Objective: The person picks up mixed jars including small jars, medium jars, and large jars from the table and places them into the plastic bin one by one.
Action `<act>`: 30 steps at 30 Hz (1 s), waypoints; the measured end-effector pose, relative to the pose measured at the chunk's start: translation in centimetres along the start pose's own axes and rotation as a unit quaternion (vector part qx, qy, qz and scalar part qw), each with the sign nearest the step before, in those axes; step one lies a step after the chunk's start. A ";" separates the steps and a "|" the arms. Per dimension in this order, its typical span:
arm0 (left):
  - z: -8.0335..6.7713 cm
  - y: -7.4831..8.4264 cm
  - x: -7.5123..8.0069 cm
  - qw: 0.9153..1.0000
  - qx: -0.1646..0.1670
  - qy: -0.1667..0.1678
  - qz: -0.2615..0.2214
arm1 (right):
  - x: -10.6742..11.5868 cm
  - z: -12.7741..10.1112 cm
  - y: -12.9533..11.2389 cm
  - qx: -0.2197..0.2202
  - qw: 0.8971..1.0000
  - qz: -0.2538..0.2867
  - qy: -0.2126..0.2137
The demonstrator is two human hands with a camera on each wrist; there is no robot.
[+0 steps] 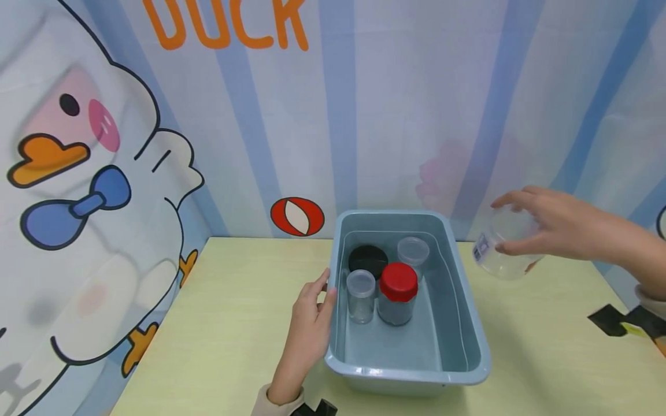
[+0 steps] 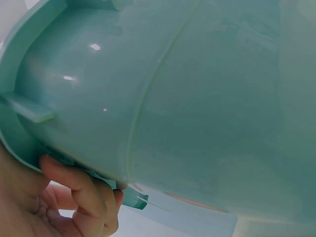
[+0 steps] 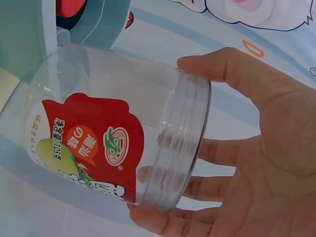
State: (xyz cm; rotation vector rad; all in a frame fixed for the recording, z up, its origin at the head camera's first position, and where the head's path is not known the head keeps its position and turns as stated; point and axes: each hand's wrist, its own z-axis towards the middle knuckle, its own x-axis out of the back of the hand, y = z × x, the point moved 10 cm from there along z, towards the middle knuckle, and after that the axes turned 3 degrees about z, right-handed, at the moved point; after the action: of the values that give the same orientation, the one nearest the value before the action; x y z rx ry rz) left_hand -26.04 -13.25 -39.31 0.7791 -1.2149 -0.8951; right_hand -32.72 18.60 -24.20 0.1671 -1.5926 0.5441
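Note:
A clear, see-through plastic jar [image 1: 507, 268] is held above the table to the right of the bin. My right hand [image 1: 567, 228] grips it round its threaded mouth, thumb on one side and fingers on the other. The right wrist view shows the jar's red label [image 3: 94, 143] with a green fruit. My left hand [image 1: 307, 326] holds the left rim of a blue-grey plastic bin [image 1: 450, 300], fingers curled at the rim. Inside the bin stand a red-lidded jar [image 1: 398, 283], a small clear container [image 1: 361, 297], another clear container [image 1: 413, 252] and a black-topped item [image 1: 367, 260].
The bin stands on a pale yellow table [image 1: 234, 323], near its back edge. Behind it hangs a blue-striped cloth [image 1: 395, 104] with a printed duck [image 1: 104, 231] at left. A black strap piece [image 1: 609, 320] shows by the right wrist.

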 end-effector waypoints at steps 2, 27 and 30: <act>0.0 0.1 0.0 1.000 -0.004 0.000 0.001 | 0.1 0.0 -0.6 0.008 1.000 0.004 -0.001; -0.1 0.1 0.0 1.000 -0.010 0.001 -0.006 | 0.0 -0.3 -8.2 0.114 0.993 0.021 0.000; 0.0 0.0 -0.1 1.000 -0.004 0.000 -0.010 | -0.1 -0.2 -8.8 0.121 0.992 0.021 -0.003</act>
State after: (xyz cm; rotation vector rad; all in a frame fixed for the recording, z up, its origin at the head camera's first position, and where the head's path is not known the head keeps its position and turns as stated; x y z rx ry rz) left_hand -26.02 -13.14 -39.36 0.7851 -1.2056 -0.9160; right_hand -28.76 10.96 -22.20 0.3185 -1.5363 0.7701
